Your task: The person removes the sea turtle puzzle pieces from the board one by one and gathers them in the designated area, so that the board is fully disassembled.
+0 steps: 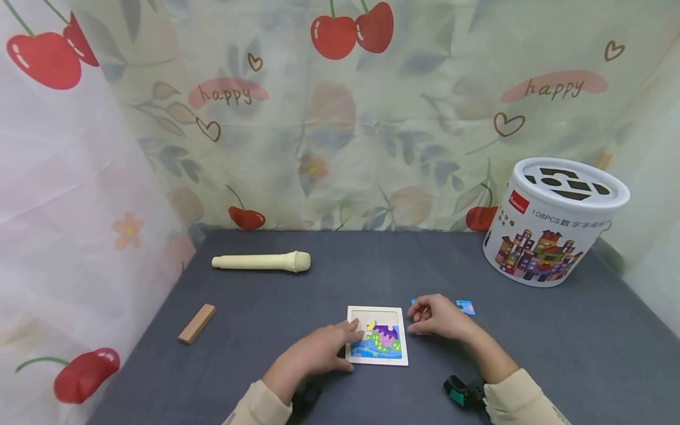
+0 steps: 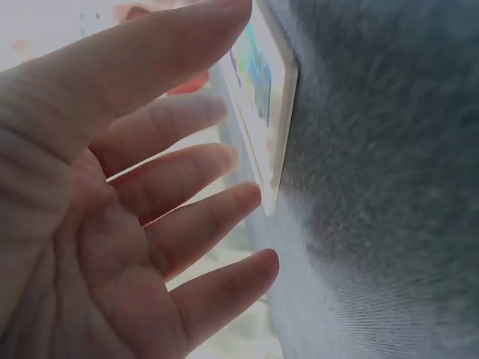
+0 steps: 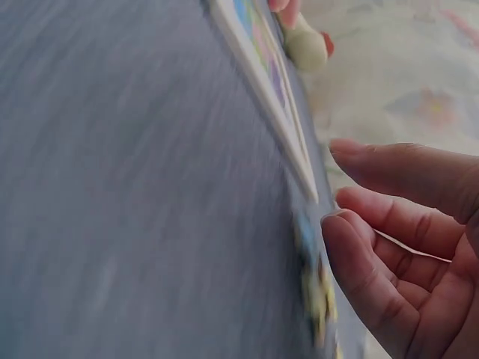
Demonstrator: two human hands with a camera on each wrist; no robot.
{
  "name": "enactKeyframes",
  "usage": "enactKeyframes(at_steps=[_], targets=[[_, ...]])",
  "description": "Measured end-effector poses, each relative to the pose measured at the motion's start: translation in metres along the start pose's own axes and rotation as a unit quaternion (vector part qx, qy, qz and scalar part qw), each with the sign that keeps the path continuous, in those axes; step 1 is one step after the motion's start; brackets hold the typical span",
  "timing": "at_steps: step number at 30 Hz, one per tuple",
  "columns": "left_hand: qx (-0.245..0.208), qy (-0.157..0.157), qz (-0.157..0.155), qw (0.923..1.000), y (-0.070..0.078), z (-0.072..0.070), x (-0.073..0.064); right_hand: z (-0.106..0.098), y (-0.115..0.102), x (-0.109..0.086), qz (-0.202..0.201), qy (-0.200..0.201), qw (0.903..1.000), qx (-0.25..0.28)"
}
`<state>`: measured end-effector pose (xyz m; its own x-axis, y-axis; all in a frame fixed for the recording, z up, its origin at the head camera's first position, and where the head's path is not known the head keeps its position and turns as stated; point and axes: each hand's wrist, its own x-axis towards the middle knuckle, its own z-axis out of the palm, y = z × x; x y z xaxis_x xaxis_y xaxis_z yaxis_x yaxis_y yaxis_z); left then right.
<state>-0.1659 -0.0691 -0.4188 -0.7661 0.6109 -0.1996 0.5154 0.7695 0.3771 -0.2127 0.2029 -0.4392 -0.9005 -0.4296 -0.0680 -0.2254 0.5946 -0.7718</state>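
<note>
From the head view, I see a wooden-framed jigsaw puzzle (image 1: pixel 379 347) on the dark tabletop (image 1: pixel 265 301), partly filled, between a person's hands. The left hand (image 1: pixel 328 347) reaches over its left edge; the right hand (image 1: pixel 440 316) is just beside its right edge, near loose jigsaw pieces (image 1: pixel 466 307). A toy microphone (image 1: pixel 260 261) and wooden block (image 1: pixel 197 323) lie leftward, a block bucket (image 1: pixel 552 224) far right.

In the left wrist view, that grip is relaxed, fingers apart, by the frame.

In the right wrist view, thumb and forefinger stand apart, the other fingers loosely curled, beside blurred pieces.
</note>
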Motion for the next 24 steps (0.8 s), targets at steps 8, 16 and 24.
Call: enactKeyframes(at_steps=[8, 16, 24], targets=[[0.031, 0.006, 0.045, 0.9985, 0.011, 0.01, -0.008, 0.016, -0.025, 0.02, -0.035, -0.025, 0.999, -0.012], [0.064, 0.001, 0.046, 0.9969, 0.017, 0.016, -0.009, 0.033, -0.033, 0.038, -0.025, -0.044, 0.9986, -0.017], [0.079, 0.0, 0.047, 0.9957, 0.019, 0.019, -0.008, 0.043, -0.036, 0.041, -0.019, -0.047, 0.9987, -0.009]])
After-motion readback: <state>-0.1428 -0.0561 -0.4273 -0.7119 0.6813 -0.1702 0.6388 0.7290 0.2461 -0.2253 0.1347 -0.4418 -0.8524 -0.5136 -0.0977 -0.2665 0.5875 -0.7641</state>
